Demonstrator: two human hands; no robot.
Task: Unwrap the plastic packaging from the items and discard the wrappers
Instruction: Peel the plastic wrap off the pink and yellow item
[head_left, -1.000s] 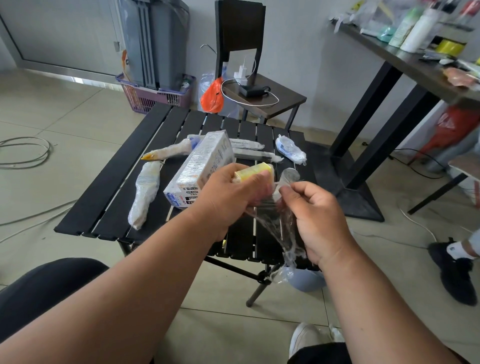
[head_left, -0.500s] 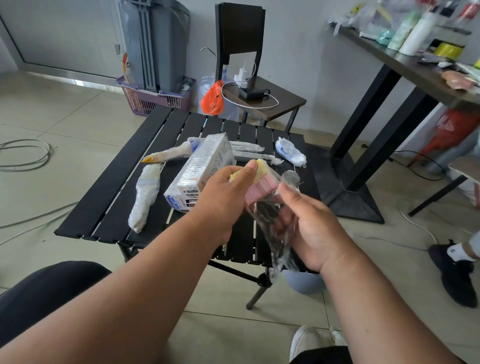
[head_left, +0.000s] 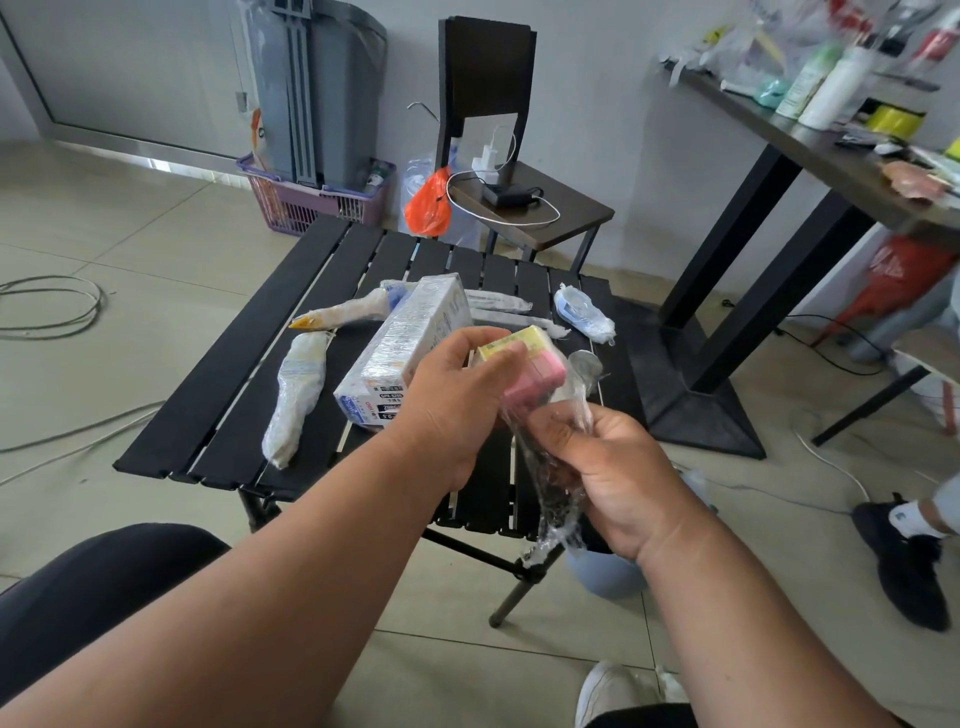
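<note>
So we're holding a small yellow and pink block (head_left: 524, 364) up in the centre of the frame, above the near edge of the black slatted bench (head_left: 223, 400). Our left hand (head_left: 447, 405) is gripping it, fingers (head_left: 485, 338) curled over its top and the thumb pressing on the yellow end, so that hand is closed tight around the block. Our right hand (head_left: 618, 483) is sitting just below and to the right, its fingers pinched on the clear plastic wrap (head_left: 550, 483). The wrap is trailing down from the pink end of the block in a crinkly strip, hanging past the right palm, and it's still touching the block at the top.

On the bench behind our hands, a film-wrapped white box (head_left: 405, 343) is lying at an angle in the middle. Left of it, a wrapped tube-shaped item (head_left: 296, 400) is lying lengthwise near the left slats, and a wrapped item with a yellow tip (head_left: 343, 314) is lying above that. Two slim wrapped sticks (head_left: 498, 301) are lying to the right of the box, and a small wrapped bundle (head_left: 582, 314) is sitting toward the bench's far right corner. Can't tell what's inside any of those through the film.

Upper middle of the frame, a dark chair (head_left: 550, 208) is carrying a charger and white cable.
</note>
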